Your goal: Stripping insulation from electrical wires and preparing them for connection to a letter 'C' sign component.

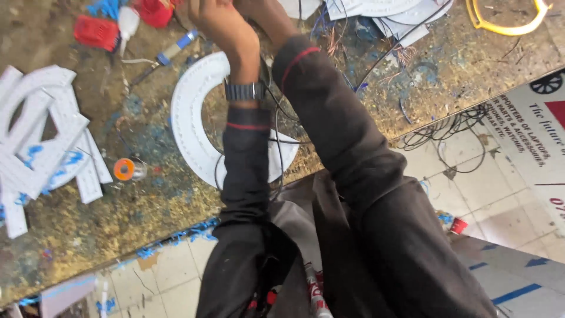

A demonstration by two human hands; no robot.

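Fingers (pixel 203 15) hidden above white arc (pixel 191 126)

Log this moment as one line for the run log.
left hand: raised above white C-shaped panel | right hand: beside left, mostly cut off, grip unclear | black wires: trailing across panel | workbench: paint-stained

Orange tape roll (pixel 124 169), red box (pixel 96 32), yellow ring (pixel 507 17), screwdriver (pixel 168 54) on workbench (pixel 106 235)

My worn, paint-flecked bench (pixel 147 218) carried a white curved panel (pixel 191 126), stacked white letters (pixel 44 135), an orange tape roll (pixel 124 169), wires (pixel 453 126).
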